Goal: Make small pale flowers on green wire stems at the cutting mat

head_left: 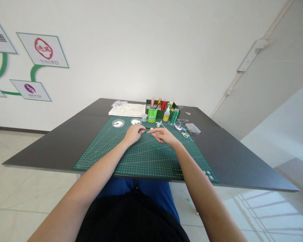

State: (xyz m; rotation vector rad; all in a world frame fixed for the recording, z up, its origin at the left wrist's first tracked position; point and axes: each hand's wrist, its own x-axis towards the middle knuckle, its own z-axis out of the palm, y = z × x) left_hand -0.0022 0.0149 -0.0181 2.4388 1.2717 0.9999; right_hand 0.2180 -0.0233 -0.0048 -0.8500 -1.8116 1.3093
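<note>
My left hand (pixel 134 134) is closed, its fingertips pinching a thin dark stick (pixel 147 128) that points right, just above the green cutting mat (pixel 131 158). My right hand (pixel 164 135) is at the stick's far end, index finger reaching left and the other fingers curled. A small pale bit shows at that end, but what my right fingertips pinch is too small to make out. Below my hands, a few green thread scraps (pixel 156 147) lie on the mat. Just beyond my right hand is a small pale shiny piece (pixel 159 124) with wires.
Two shallow dishes (pixel 118 123) with white pieces stand at the mat's back left. Behind are a green can (pixel 152 114), a glue bottle (pixel 166 114), a green spool (pixel 174 115) and a box (pixel 148 102) of spools. Rightward lie scissors (pixel 185 134) and a clear case (pixel 192 128).
</note>
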